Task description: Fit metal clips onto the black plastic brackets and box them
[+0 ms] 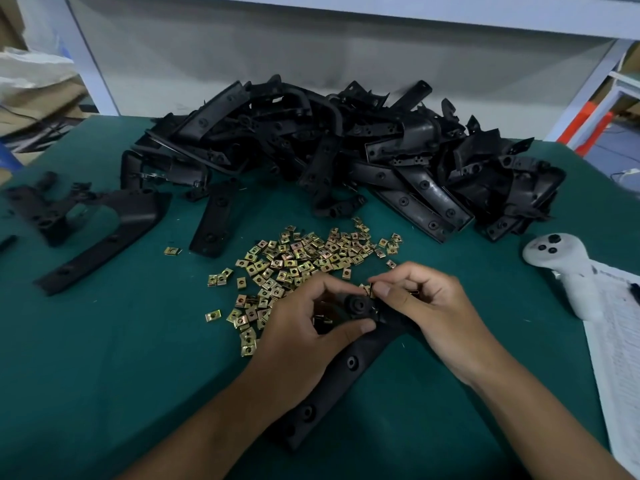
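The left hand (304, 320) curls around the near end of a long black bracket (332, 386), thumb pressed across its top just beside a round boss, fingers wrapped under and out of sight. The right hand (422, 299) comes in from the other side with its wrist bent inward — its thumb and forefinger pinch a small brass-coloured clip (370, 289) at the bracket's upper edge. Whether the clip is already seated on the plastic cannot be told, since the fingertips cover the joint. A glint under the right hand's curled fingers may be another clip; it is too small to be sure. The bracket runs down and to the left between both forearms, its lower end resting on the green surface (104, 375).

Just beyond the hands lies a scatter of loose clips (294, 265), partly hidden by the left hand. Behind them a big heap of brackets (346, 150) is piled — single pieces are hard to separate in the dark tangle. A few more brackets (100, 230) lie apart on the left. On the right rest a white controller (568, 268) and a printed sheet (620, 375), cut off by the frame edge.
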A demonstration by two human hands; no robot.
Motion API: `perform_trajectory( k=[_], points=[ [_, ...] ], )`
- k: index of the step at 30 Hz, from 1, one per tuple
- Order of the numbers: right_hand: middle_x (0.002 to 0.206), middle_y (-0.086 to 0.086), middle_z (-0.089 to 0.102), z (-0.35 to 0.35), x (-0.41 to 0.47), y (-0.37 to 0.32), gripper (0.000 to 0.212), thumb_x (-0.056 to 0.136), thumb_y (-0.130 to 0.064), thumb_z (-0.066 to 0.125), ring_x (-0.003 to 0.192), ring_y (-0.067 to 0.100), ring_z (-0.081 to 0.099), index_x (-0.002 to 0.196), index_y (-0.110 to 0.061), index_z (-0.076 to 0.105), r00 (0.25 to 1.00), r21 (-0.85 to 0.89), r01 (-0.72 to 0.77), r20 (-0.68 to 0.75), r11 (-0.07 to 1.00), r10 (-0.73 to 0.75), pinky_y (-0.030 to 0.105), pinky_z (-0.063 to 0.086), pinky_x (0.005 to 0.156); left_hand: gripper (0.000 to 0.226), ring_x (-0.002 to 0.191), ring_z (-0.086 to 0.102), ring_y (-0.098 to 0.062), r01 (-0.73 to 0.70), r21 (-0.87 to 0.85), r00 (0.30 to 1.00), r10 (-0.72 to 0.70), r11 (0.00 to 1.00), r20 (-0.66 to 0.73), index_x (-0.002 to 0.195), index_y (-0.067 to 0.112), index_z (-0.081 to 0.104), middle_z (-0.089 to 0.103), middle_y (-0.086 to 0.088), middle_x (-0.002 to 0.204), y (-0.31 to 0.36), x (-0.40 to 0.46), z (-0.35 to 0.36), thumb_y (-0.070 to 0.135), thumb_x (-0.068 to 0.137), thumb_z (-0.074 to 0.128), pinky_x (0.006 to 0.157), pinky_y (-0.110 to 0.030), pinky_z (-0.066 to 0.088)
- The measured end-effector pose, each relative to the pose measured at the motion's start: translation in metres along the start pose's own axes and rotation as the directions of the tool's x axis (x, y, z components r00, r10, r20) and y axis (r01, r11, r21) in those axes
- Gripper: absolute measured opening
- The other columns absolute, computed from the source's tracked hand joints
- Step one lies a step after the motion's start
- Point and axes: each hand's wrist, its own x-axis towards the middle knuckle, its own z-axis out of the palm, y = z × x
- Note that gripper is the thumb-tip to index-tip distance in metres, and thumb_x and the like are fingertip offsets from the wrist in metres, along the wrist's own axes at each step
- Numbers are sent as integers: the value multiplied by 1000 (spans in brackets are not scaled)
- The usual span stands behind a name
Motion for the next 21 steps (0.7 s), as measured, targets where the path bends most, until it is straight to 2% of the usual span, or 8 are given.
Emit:
perform_trajectory(
  k=[7, 13, 16, 19, 21],
  points=[
    [87, 0, 77, 1, -1, 1, 12, 85, -32, 68, 80, 10, 70, 90, -24, 77, 1000, 27, 0, 28, 1000, -1, 17, 52, 69, 26, 90, 70, -2, -7, -11, 1000, 7, 1000, 2, 100, 42, 66, 74, 17, 97, 2, 0, 0, 39, 78, 78, 77, -13, 52],
    [92, 2, 77, 2, -1, -1, 13, 90, -34, 68, 83, 9, 69, 86, -26, 76, 999, 10, 28, 42, 1000, -28, 18, 52, 71, 27, 91, 70, -4, -5, -21, 1000, 5, 1000, 0, 102, 41, 65, 73, 16, 97, 2, -1, 0, 36, 79, 79, 77, -13, 52],
    [93, 7, 75, 3, -1, 0, 17, 91, -37, 65, 82, 13, 67, 82, -27, 74, 998, 6, 39, 48, 999, -40, 22, 51, 71, 36, 96, 70, -2, 14, -32, 1000, -14, 999, -9, 109, 42, 64, 73, 18, 102, 1, -1, 0, 29, 80, 80, 79, -13, 52],
    [94, 1, 75, 5, -3, 0, 19, 88, -43, 63, 84, 9, 67, 84, -28, 74, 996, 4, 89, 21, 996, -89, 18, 50, 72, 40, 100, 70, -2, 26, -13, 1000, -26, 1000, -4, 116, 46, 62, 73, 20, 105, 2, -1, 0, 28, 83, 78, 82, -15, 54],
    [93, 0, 75, 6, -4, 2, 19, 89, -45, 62, 84, 16, 67, 85, -30, 73, 992, -59, 129, 5, 990, -129, 21, 50, 72, 39, 102, 69, -2, 36, -20, 999, -36, 999, 3, 117, 46, 64, 73, 20, 108, 3, -1, -1, 26, 86, 78, 84, -17, 54]
  ],
)
